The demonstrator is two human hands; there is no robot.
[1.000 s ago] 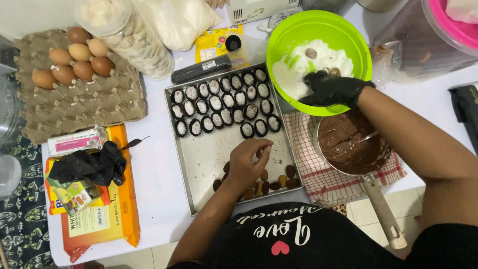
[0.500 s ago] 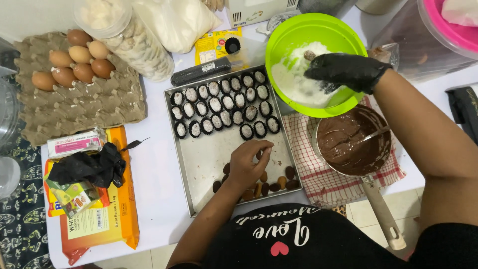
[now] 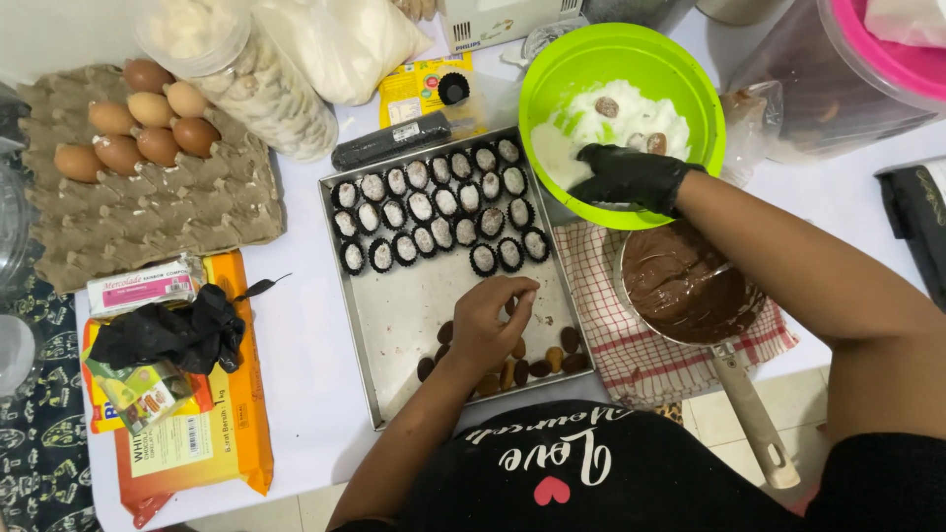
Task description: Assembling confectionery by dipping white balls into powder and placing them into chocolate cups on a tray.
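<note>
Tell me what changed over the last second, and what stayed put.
The gloved right hand swept about inside the green bowl: from its lower middle, out toward the right rim, then back down to the lower edge by the white powder. What it grips, if anything, cannot be told. The bare left hand stayed over the tray by the brown pieces. The saucepan of chocolate and eggs did not move.

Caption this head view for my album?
Black-gloved right hand in round green plastic bowl; bare left hand over rectangular metal tray.
</note>
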